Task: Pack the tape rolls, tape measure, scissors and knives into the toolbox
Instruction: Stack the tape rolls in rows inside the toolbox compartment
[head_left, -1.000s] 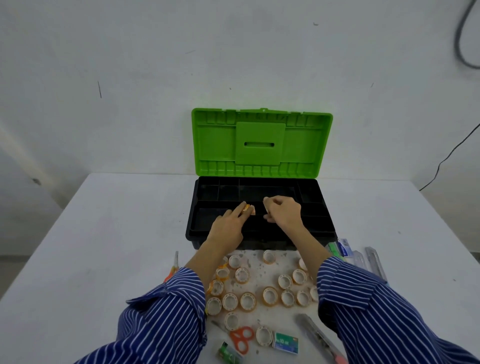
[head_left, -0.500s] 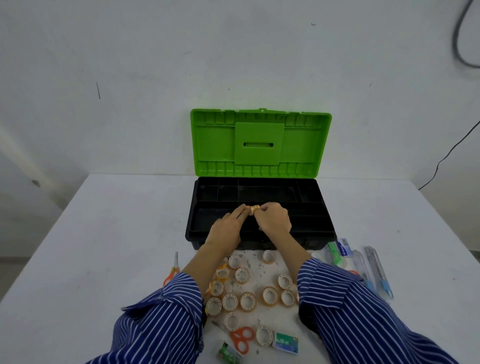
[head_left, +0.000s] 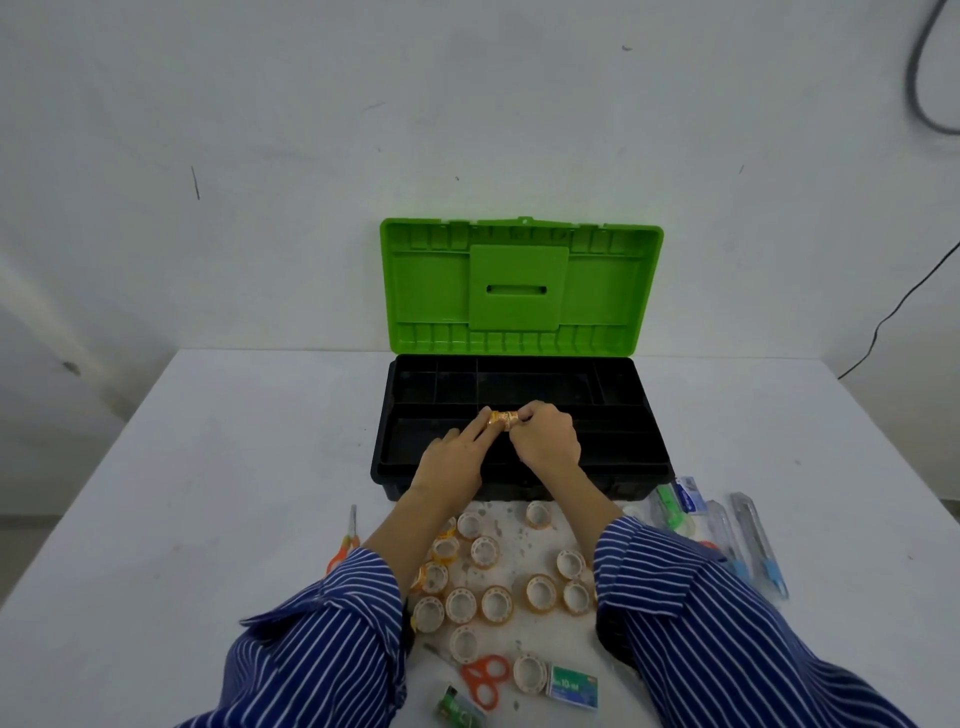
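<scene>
Both hands' fingers pinch one stack of tape rolls (head_left: 503, 419) between them, left hand (head_left: 457, 457) and right hand (head_left: 545, 441), above the open toolbox (head_left: 644, 457) tray, mid-desk (head_left: 208, 493) toward its far edge; loose rolls (head_left: 496, 603) lie near the near edge.

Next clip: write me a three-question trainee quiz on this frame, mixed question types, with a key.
1. True or false: the green plastic toolbox lid stands open.
2. What do the left hand and right hand hold between them? A) orange-handled scissors B) small stack of amber tape rolls C) green staple box
3. Fill in: the held stack is over the black toolbox tray, while the other white-cored tape rolls lie on the white ____.

Key: 1 true; 2 B; 3 table.
</scene>
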